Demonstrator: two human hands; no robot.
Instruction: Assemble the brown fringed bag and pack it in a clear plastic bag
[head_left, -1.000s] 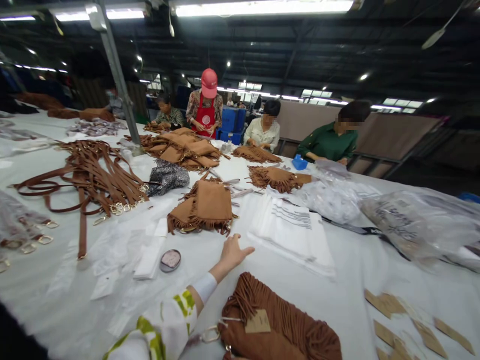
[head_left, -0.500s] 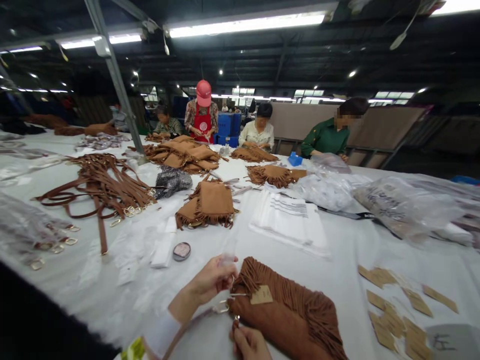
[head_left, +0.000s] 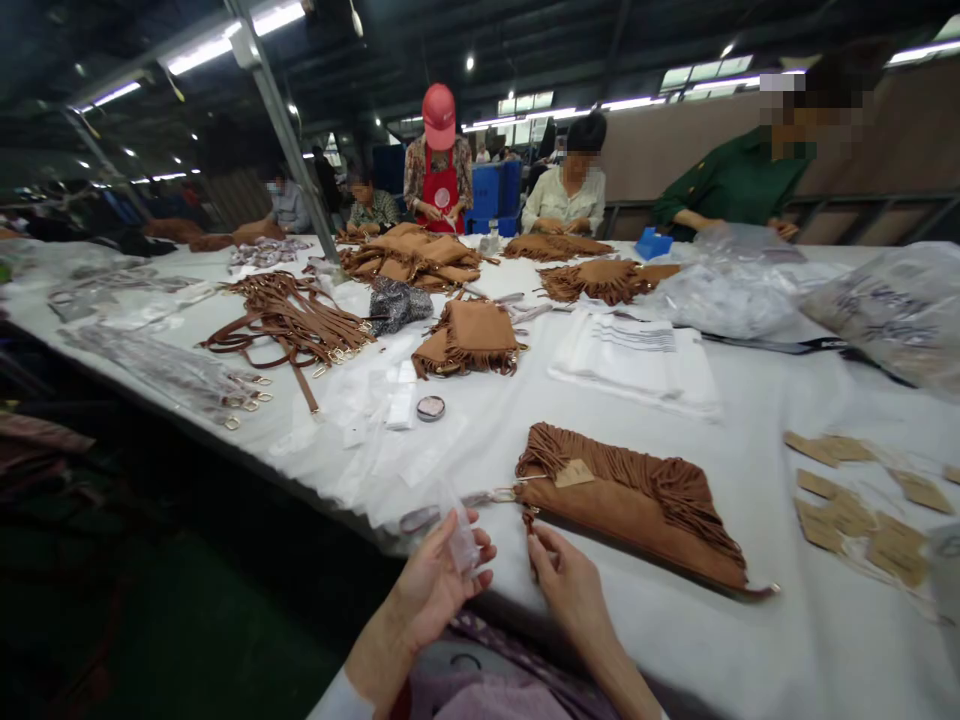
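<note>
A brown fringed suede bag [head_left: 637,510] lies on the white-covered table in front of me, a tan tag [head_left: 574,473] on its upper left part. My right hand [head_left: 559,570] pinches a small brown piece at the bag's left end. To its left, my left hand [head_left: 442,575] is palm up with fingers curled round a small clear plastic bag [head_left: 463,545]. A wrapped strap [head_left: 480,497] with a metal clasp reaches the bag's left corner, just above my hands.
Tan tags [head_left: 847,512] lie at the right. Behind are white sheets [head_left: 637,360], folded tan fringed bags [head_left: 476,335], a round tin [head_left: 430,408] and a heap of brown straps [head_left: 292,320]. Several people sit or stand across the table [head_left: 757,400]. Its near edge runs along the left.
The view has shifted, showing more of the near table edge and floor. My left hand has moved away from the bag's corner toward me with the clear plastic; my right hand remains at the brown piece.
</note>
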